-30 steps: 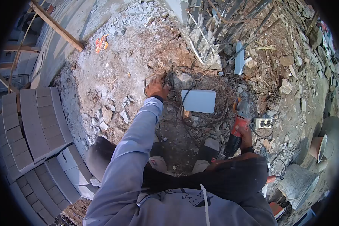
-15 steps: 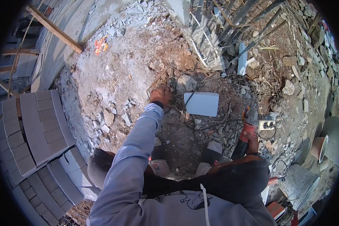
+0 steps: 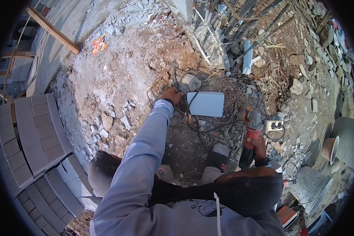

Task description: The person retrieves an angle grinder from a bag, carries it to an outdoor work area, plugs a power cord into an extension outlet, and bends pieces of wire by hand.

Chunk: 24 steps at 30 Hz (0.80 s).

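Observation:
My right hand (image 3: pixel 257 146) grips the red and black body of an angle grinder (image 3: pixel 252 131), whose grey head points away from me. Stretched forward, my left hand (image 3: pixel 172 95) is low over the ground with its fingers curled. A dark power cord (image 3: pixel 174 74) runs right beside it; what the fingers hold, if anything, is hidden. Just to the right of that hand lies a pale, flat rectangular block (image 3: pixel 205 104), with the cord crossing its left edge. A rounded stone (image 3: pixel 190 82) sits behind the block.
A white socket outlet (image 3: pixel 274 126) lies right of the grinder. Steel bars (image 3: pixel 240 29) rise from broken concrete ahead. Stacked grey blocks (image 3: pixel 39 129) stand at left. Buckets (image 3: pixel 311 190) are at right. A wooden beam (image 3: pixel 53 29) leans far left; rubble and an orange wrapper (image 3: pixel 99 44) litter the ground.
My left hand has moved slightly right, closer to the pale block. The grinder in my right hand has shifted a little to the left. The view has shifted slightly.

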{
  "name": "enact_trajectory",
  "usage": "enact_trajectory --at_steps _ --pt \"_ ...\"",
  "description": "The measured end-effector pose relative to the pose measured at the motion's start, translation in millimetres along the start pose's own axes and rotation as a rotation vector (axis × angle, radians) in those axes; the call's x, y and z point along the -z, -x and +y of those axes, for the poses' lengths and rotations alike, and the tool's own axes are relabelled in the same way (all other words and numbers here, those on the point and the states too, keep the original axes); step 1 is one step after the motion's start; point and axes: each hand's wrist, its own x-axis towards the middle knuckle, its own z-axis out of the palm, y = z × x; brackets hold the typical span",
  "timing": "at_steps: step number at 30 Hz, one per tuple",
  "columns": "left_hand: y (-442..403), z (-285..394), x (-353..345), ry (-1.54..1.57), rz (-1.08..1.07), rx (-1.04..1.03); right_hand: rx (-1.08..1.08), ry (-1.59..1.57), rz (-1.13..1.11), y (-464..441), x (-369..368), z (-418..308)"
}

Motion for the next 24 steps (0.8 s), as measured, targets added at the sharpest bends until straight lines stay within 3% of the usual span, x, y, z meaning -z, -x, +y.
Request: enact_trajectory --at_steps 4,7,8,12,15,16,21,24 --pt "1 -9 11 0.384 -0.02 -0.036 -0.028 -0.097 0.066 5 2 7" --pt "9 -9 37 0.185 0.117 -0.207 -0.04 -0.142 0.058 1 4 6" --pt "12 -7 51 0.161 0.05 -0.135 -0.031 -0.151 0.078 -2 4 7" --pt "16 -21 89 0.468 -0.044 -0.155 0.008 -0.187 0.073 -11 1 -3" --pt "51 -6 144 0.348 -0.339 -0.007 0.043 -0.23 0.04 -19 0 -8" --pt "60 -11 156 0.293 -0.425 -0.174 0.068 -0.264 0.063 -19 -6 -13" --pt "93 -29 194 0.082 -0.59 0.014 0.099 -0.355 0.083 -18 -13 -13" --pt "110 -39 194 -0.458 -0.656 0.199 0.176 -0.358 0.107 -23 -8 -6"
